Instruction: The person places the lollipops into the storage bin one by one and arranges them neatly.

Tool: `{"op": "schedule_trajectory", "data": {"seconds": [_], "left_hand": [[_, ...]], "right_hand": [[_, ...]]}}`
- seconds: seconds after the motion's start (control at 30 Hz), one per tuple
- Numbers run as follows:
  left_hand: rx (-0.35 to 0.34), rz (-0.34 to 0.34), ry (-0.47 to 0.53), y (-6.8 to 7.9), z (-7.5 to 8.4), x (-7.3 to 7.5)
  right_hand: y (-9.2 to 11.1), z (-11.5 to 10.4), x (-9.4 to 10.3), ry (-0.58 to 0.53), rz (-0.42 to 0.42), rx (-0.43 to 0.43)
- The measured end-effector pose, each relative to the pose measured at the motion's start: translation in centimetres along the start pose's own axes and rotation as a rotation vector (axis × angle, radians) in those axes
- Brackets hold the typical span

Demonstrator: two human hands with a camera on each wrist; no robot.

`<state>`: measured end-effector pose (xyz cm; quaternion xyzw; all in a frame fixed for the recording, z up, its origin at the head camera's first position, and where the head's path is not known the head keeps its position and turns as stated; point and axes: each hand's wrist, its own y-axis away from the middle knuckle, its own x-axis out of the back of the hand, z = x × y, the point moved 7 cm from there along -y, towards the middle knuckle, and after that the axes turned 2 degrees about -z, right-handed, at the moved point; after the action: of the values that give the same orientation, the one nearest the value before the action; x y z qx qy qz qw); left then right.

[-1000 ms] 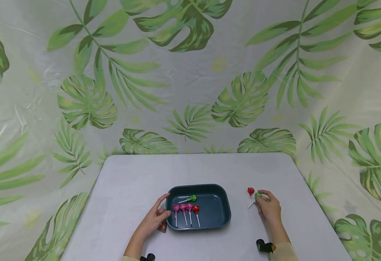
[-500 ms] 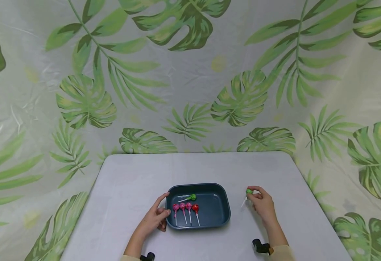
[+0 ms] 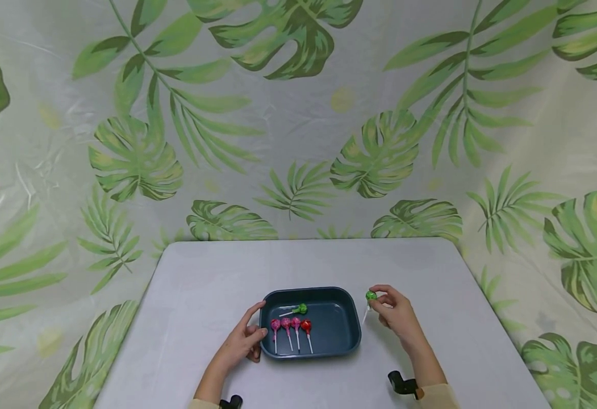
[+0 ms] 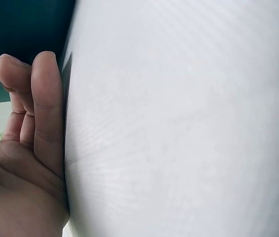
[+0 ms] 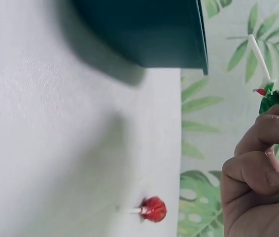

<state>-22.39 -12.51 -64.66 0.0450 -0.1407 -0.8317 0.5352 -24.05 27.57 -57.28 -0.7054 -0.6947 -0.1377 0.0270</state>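
Observation:
My right hand (image 3: 399, 315) pinches a green-wrapped lollipop (image 3: 371, 296) by its candy end, just right of the dark blue tray (image 3: 335, 329) and apart from it. In the right wrist view, the held lollipop's white stick (image 5: 259, 57) points away from the fingers. My left hand (image 3: 239, 342) holds the tray's left side, thumb at the rim and index finger reaching to the far corner. Inside the tray, three pink lollipops (image 3: 286, 324) and a red lollipop (image 3: 306, 326) stand in a row; a green lollipop (image 3: 302, 309) lies sideways behind them.
Another red lollipop (image 5: 154, 209) lies on the table in the right wrist view; the right hand hides it in the head view. A white cloth (image 3: 211, 284) covers the table. Behind its far edge hangs a leaf-patterned curtain (image 3: 298, 125).
My right hand has lifted the green lollipop from beside the red one and carried it left toward the tray. The left hand and the tray have stayed put.

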Motion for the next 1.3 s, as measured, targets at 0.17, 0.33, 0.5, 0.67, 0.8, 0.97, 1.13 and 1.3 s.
{"op": "schedule_trajectory", "data": {"seconds": [0.17,0.33,0.5,0.67,0.8,0.97,1.13,1.3], "left_hand": [[0.0,-0.001,0.001,-0.1,-0.1,0.0],[-0.005,-0.004,-0.003,-0.1,-0.1,-0.1],[-0.002,-0.003,-0.003,-0.1,-0.1,-0.1],[-0.001,-0.003,-0.004,-0.2,-0.1,-0.1],[0.002,-0.001,0.006,-0.2,-0.1,0.0],[-0.004,-0.002,0.007,-0.1,-0.1,0.0],[-0.008,0.001,0.003,-0.1,0.0,-0.1],[-0.001,0.009,0.005,-0.1,0.0,0.0]], "right_hand": [[0.1,-0.7,-1.7,0.029,-0.056,0.0],[0.1,-1.4,-3.6,0.025,-0.123,0.012],[0.1,-2.0,-5.4,0.025,-0.187,0.04],[0.0,-2.4,-6.7,0.039,-0.223,0.047],[0.0,-2.8,-7.8,0.045,-0.269,0.067],[-0.1,-2.7,-9.2,0.052,-0.313,0.066],[-0.4,-2.2,-10.2,0.051,-0.334,0.051],[-0.6,-2.1,-11.0,0.077,-0.365,0.074]]}}
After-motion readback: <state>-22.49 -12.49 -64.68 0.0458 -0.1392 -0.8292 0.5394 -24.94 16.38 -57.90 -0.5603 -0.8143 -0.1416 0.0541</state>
